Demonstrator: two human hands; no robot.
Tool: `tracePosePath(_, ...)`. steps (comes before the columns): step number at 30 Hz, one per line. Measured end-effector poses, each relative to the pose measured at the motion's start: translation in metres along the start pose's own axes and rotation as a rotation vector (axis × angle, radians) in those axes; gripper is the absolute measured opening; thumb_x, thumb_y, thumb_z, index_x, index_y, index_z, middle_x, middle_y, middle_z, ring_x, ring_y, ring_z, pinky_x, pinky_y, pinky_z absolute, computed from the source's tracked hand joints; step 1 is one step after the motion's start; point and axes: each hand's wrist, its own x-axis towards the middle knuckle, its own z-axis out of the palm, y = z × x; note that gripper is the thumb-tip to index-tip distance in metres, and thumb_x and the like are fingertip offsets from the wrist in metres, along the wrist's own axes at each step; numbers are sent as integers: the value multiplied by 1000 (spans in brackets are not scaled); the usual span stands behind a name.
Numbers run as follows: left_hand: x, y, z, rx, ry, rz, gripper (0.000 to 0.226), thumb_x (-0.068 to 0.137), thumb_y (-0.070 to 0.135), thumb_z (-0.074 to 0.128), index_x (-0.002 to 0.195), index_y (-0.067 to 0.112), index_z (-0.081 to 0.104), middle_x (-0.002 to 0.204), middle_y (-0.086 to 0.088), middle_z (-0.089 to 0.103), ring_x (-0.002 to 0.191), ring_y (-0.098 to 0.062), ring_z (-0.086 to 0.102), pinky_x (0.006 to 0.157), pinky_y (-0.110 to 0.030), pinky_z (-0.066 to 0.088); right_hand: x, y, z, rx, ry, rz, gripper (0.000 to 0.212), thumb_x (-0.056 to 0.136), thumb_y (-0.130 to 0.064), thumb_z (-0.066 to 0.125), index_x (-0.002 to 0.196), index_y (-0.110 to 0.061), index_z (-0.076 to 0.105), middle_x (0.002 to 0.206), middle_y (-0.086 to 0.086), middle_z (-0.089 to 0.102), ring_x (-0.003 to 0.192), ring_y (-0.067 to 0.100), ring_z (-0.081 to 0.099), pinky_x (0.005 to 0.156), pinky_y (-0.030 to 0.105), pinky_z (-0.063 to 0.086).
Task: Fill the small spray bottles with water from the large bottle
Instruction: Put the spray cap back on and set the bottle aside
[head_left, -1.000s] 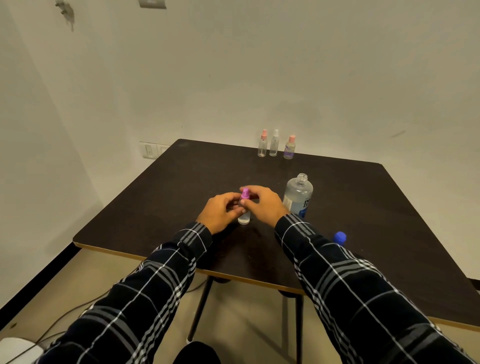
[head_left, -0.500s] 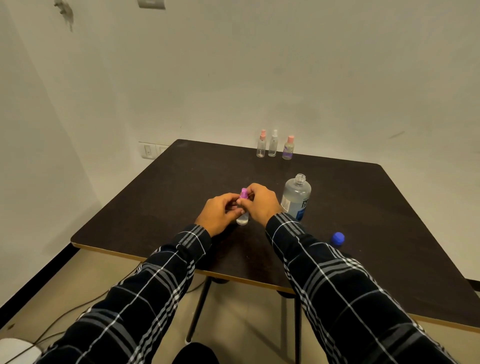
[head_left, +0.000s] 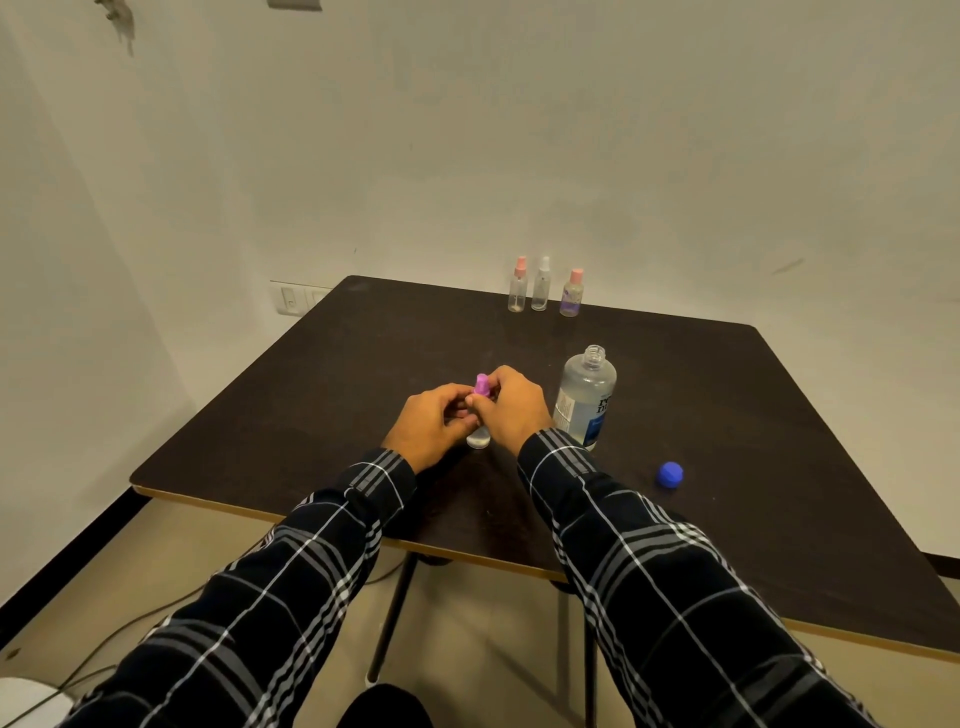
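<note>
Both hands at surface center: left hand wraps the small spray bottle body, right hand pinches its pink cap. Large bottle uncapped just right; blue cap nearby.

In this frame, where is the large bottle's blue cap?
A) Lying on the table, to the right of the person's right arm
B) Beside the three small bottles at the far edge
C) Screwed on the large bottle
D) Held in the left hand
A: the blue cap lies alone on the table, and the large bottle has an open neck.
</note>
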Motion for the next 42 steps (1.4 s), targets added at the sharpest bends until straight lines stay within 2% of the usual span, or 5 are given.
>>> tracePosePath(17, 5, -1, -5, -25, -60, 38, 37, 92, 19, 71, 128, 23, 62, 107, 15, 66, 95, 9, 62, 76, -5, 47, -11, 23, 5, 213, 84, -106, 16, 91, -28, 70, 105, -21, 65, 98, -5, 68, 91, 7, 63, 75, 17, 47)
tracePosePath(23, 22, -1, -16, 44, -158, 86, 35, 92, 22, 71, 126, 24, 63, 103, 16, 64, 95, 5, 62, 78, -11, 46, -11, 34, 5, 249, 52, -140, 29, 95, -28, 65, 123, -19, 60, 112, -4, 68, 103, 7, 63, 93, 25, 51)
tracePosePath(30, 24, -6, -13, 26, -139, 107, 38, 89, 28, 74, 125, 27, 62, 106, 17, 65, 98, 3, 63, 83, -13, 46, -14, 50, 8, -226, -33, -167, 26, 100, -31, 53, 122, -18, 56, 113, 5, 67, 103, 21, 64, 89, 37, 53)
tracePosePath(36, 20, -8, -10, -10, -119, 84, 37, 89, 27, 75, 124, 27, 63, 109, 15, 68, 99, 1, 64, 86, -15, 48, -19, 50, 6, -270, -79, -158, 25, 98, -30, 57, 121, -18, 56, 111, 5, 67, 101, 20, 63, 89, 37, 54)
tracePosePath(42, 17, -4, -9, -42, -102, 76, 37, 89, 25, 75, 124, 24, 63, 110, 14, 68, 100, 1, 64, 82, -10, 46, -58, 57, -10, -68, 533, -160, 16, 95, -42, 59, 92, -28, 51, 78, -11, 54, 69, 4, 54, 61, 20, 45)
